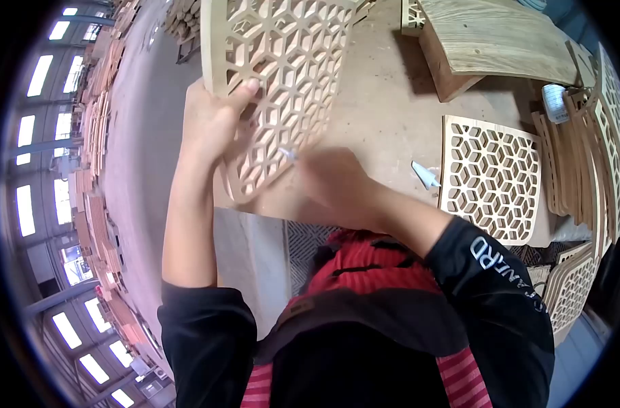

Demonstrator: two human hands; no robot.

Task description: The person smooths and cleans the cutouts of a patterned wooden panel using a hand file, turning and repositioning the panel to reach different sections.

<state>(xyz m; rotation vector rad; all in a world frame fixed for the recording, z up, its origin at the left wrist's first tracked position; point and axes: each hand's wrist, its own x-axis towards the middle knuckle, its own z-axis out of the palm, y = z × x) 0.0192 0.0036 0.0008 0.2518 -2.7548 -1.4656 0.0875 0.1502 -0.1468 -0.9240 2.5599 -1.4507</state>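
Observation:
My left hand (pixel 211 126) grips the left edge of a pale wooden lattice panel (pixel 303 75), its thumb over the front face. The panel stands tilted up on the workbench, cut through with a repeating pattern of diamond-shaped holes. My right hand (pixel 337 183), blurred by motion, is closed near the panel's lower right edge. A small whitish pointed thing (pixel 287 154) sticks out from its fingers against the lattice; its kind is too blurred to tell. Right of that hand, a light blue cone-shaped piece (pixel 425 175) lies beside a second lattice panel (pixel 490 180), which lies flat.
A curved wooden piece (pixel 500 41) stands at the back right of the workbench (pixel 378 102). Stacked curved wooden parts (pixel 561 163) and more lattice panels (pixel 572 289) line the right side. A white roll-like object (pixel 555 103) sits near the stack. Timber piles (pixel 102 109) lie beyond the floor at left.

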